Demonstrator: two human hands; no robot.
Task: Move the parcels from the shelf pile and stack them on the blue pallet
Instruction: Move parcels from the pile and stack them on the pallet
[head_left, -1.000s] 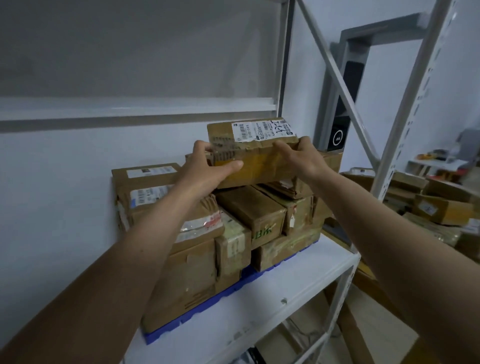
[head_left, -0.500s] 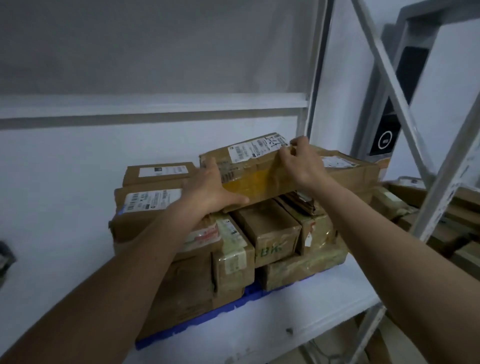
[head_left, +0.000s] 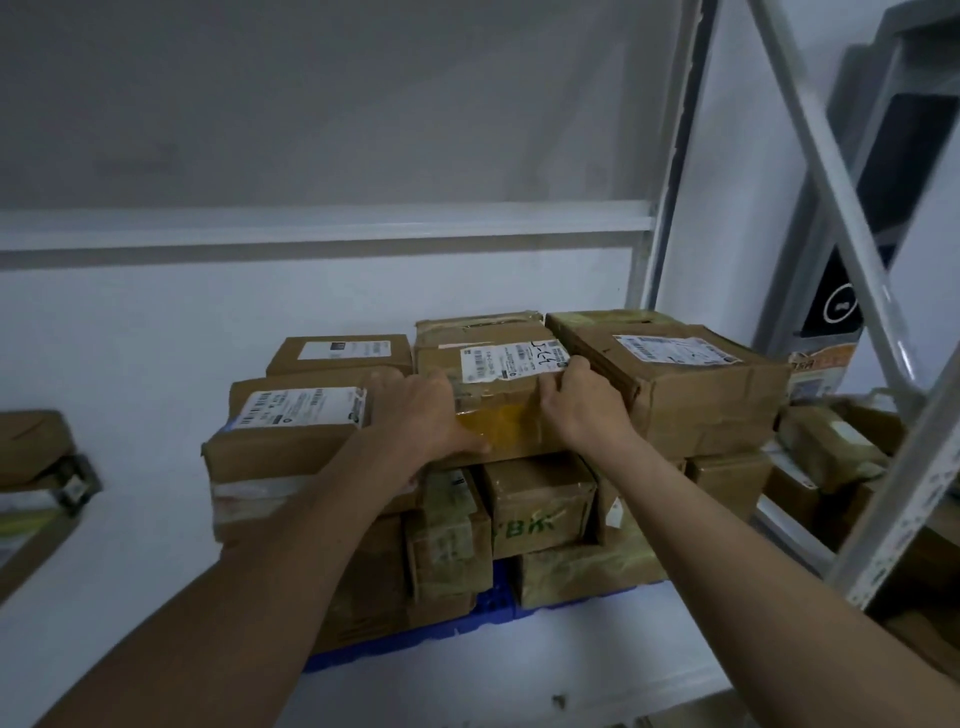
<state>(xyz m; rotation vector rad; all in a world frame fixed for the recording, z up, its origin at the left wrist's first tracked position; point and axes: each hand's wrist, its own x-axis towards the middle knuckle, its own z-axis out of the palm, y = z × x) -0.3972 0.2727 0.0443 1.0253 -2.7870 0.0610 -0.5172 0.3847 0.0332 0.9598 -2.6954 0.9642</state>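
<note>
Head view: you are holding a taped cardboard parcel (head_left: 498, 400) between both hands on top of the stack on the blue pallet (head_left: 488, 603). Your left hand (head_left: 421, 415) is curling round its left end, thumb lying along the front lower edge; your right hand (head_left: 576, 405) is gripping its right front corner, fingers hooked over the top. The parcel is sitting wedged between a labelled box (head_left: 291, 431) on the left and a dented larger box (head_left: 685, 384) on the right, both touching or just beside it. Judging by the creased board and glossy tape, it is likely handling as light and fairly stiff, with slippery patches; holding the two short ends is looking soundest. A diagonal rack brace (head_left: 852, 218) and an upright post (head_left: 675, 156) are crowding the right side, and the shelf beam (head_left: 311, 234) is running overhead.
</note>
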